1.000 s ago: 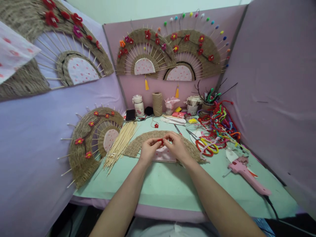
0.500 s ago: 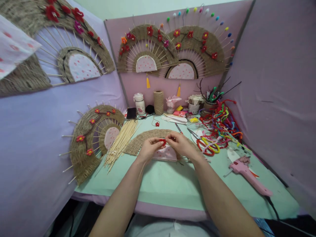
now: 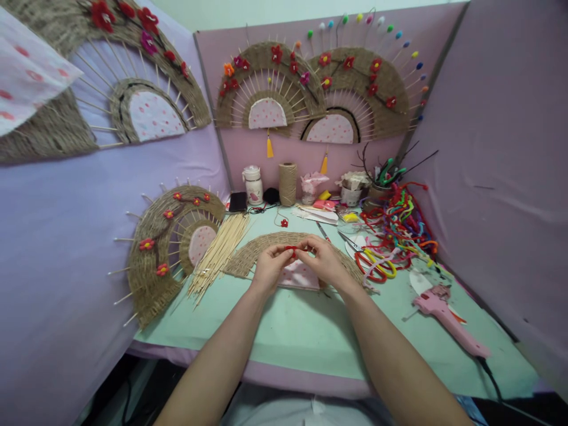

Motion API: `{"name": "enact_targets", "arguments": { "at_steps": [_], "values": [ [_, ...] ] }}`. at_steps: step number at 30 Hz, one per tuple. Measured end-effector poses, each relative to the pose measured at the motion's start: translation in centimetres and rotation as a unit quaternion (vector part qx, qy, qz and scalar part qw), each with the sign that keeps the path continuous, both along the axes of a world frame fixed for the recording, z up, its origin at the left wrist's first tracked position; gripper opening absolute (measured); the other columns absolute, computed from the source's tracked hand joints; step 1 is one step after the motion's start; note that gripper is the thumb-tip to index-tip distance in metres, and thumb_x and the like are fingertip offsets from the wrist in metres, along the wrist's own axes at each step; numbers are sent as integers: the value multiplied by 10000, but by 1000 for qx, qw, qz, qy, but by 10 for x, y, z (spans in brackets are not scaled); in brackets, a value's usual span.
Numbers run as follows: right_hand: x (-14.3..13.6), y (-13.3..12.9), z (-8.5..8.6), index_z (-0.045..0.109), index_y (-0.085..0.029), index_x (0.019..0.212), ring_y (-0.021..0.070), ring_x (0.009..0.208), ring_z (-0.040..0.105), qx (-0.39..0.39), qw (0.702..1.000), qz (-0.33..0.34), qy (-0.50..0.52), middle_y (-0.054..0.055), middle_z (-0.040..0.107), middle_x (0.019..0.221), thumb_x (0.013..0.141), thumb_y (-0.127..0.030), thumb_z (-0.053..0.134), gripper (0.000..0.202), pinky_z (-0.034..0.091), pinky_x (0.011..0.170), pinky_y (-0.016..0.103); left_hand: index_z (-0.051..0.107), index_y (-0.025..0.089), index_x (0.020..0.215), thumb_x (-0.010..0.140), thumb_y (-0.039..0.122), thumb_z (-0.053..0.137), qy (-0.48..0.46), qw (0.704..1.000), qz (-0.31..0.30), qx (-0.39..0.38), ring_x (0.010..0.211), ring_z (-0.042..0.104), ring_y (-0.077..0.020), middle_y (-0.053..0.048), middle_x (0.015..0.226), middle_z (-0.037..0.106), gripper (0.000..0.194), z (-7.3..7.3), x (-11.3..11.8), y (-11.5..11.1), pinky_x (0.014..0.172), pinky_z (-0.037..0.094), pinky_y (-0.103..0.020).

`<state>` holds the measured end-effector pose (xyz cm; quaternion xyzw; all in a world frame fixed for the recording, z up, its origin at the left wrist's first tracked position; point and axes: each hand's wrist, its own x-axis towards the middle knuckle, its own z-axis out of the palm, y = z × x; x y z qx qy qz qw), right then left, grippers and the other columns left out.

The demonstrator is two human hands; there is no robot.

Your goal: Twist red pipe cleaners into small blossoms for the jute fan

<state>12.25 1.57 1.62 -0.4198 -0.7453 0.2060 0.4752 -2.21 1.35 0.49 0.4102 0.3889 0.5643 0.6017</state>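
Note:
Between my two hands is a small bent red pipe cleaner, pinched from both sides. My left hand has thumb and forefinger closed on its left part. My right hand pinches the other side, the fingertips of both hands almost meeting. Most of the red piece is hidden by the fingers. Under the hands lies a twine-woven fan with a pink dotted cloth half-circle at its base. Just beyond the fan, a small red flower rests on the green tabletop.
Bamboo sticks lie left of the fan, near an upright flowered fan. To the right are scissors, a heap of colored pipe cleaners and a pink glue gun with its cord. A twine spool stands behind.
Both hands have shifted slightly around the red pipe cleaner, and more of its upper edge shows. The right fingers sit closer over it. The whole view has moved a little.

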Motion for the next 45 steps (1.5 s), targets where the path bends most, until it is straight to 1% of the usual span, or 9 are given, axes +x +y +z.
{"name": "enact_targets", "arguments": {
  "at_steps": [4, 9, 14, 16, 19, 22, 28, 33, 45],
  "values": [
    [-2, 1, -3, 562, -183, 709, 158, 782, 521, 18, 999, -24, -25, 17, 570, 762, 788, -183, 517, 91, 390, 727, 278, 661, 119, 760, 610, 244, 719, 42, 999, 10, 16, 678, 636, -138, -49, 728, 682, 204, -1, 1, 0, 716, 503, -283],
    [-12, -1, -12, 537, -189, 694, 192, 794, 490, 73, 984, -112, -119, 38, 560, 763, 776, -164, 526, 87, 377, 722, 307, 657, 118, 711, 626, 217, 663, 153, 985, 64, 49, 586, 616, -135, -38, 618, 662, 130, -7, 3, 2, 600, 486, -248],
    [-22, -8, -14, 563, -180, 707, 228, 822, 477, 96, 964, -176, -176, 78, 572, 778, 771, -147, 517, 86, 378, 717, 327, 657, 128, 672, 622, 195, 636, 222, 968, 100, 59, 564, 608, -131, -31, 603, 656, 87, -13, 4, 3, 577, 485, -242],
    [-22, -7, -13, 579, -178, 699, 222, 805, 498, 72, 973, -168, -140, 76, 589, 771, 778, -166, 510, 105, 385, 713, 325, 657, 126, 673, 622, 208, 647, 197, 975, 88, 46, 563, 608, -128, -29, 594, 652, 97, -12, 3, 3, 582, 492, -241],
    [-17, -3, -13, 621, -174, 743, 191, 739, 553, -25, 992, -123, -18, 55, 634, 765, 816, -249, 475, 180, 409, 674, 298, 665, 114, 703, 602, 238, 691, 114, 992, 49, -12, 595, 625, -131, -49, 629, 668, 161, -8, 1, 4, 620, 511, -246],
    [-12, 1, -12, 656, -178, 807, 183, 774, 591, -72, 990, -107, 64, 52, 673, 827, 846, -302, 425, 266, 422, 692, 285, 681, 105, 724, 589, 256, 714, 69, 996, 34, -39, 643, 639, -140, -76, 682, 683, 206, -5, -1, 5, 647, 524, -247],
    [-11, 2, -11, 665, -171, 758, 174, 722, 586, -61, 990, -117, 54, 56, 674, 792, 823, -332, 460, 268, 425, 665, 276, 690, 107, 722, 623, 249, 674, 40, 997, 50, -44, 650, 641, -132, -71, 699, 685, 174, -5, 0, 5, 672, 534, -245],
    [-14, 3, -16, 676, -170, 760, 167, 680, 588, -57, 991, -118, 38, 52, 681, 759, 763, -277, 522, 188, 439, 649, 276, 690, 98, 718, 651, 235, 646, 13, 998, 44, -35, 693, 648, -138, -84, 749, 692, 159, -6, 1, 5, 726, 534, -263],
    [-16, 3, -17, 683, -167, 772, 169, 678, 602, -65, 991, -112, 38, 57, 690, 758, 732, -226, 539, 162, 454, 645, 284, 689, 111, 828, 643, 204, 653, 84, 995, 38, 35, 746, 658, -168, -88, 797, 703, 210, -5, 3, 2, 769, 530, -322]
  ]
}}
